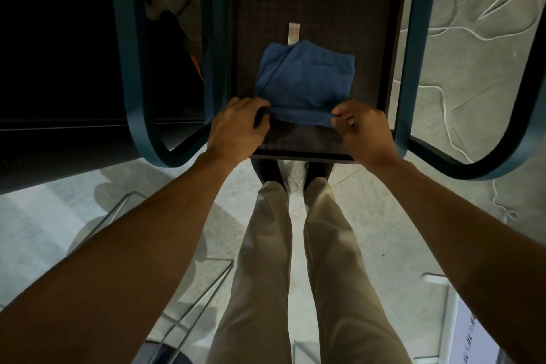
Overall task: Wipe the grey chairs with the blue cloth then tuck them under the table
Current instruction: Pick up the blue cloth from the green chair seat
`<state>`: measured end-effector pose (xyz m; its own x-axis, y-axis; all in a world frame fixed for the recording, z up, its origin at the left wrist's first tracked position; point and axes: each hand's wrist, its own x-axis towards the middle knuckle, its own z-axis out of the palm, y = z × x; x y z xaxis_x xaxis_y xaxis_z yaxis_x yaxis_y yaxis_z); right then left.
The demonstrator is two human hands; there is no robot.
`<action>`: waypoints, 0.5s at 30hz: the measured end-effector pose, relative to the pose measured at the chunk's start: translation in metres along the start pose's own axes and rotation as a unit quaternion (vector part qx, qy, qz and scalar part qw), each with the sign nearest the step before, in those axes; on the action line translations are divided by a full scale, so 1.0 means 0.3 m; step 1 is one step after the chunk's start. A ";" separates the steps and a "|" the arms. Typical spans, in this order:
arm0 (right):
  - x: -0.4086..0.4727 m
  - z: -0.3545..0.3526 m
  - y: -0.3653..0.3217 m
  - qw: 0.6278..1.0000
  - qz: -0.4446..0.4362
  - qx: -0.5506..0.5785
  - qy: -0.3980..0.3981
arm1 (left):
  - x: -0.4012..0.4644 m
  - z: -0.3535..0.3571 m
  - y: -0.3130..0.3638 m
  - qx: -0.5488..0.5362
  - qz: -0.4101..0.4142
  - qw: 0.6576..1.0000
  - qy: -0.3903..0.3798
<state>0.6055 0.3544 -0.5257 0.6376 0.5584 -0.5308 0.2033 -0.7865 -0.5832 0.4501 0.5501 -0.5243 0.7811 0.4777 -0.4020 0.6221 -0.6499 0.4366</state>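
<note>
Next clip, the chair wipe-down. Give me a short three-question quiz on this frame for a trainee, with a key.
1. True or false: the blue cloth lies on the chair seat.
2. Which hand has a grip on the cloth's near edge? A) left hand only B) right hand only C) both
3. Fill in: the white tag sticks out from the cloth's ____ edge.

Key: 1 true; 2 C; 3 far.
</note>
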 end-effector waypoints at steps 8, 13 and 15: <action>-0.042 -0.089 -0.081 0.994 0.037 0.098 0.009 | -0.014 -0.070 0.038 -0.012 0.041 0.999 0.011; -0.074 -0.180 -0.184 0.992 0.022 0.120 0.026 | -0.025 -0.162 0.103 -0.053 0.015 0.998 0.038; -0.099 -0.225 -0.232 0.994 0.003 0.108 0.034 | -0.036 -0.218 0.129 -0.079 0.012 0.996 0.041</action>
<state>0.6226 0.3745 -0.4278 0.6879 0.5296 -0.4963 0.0396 -0.7102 -0.7029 0.4691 0.5584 -0.4505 0.7930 0.5145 -0.3263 0.5994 -0.5629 0.5691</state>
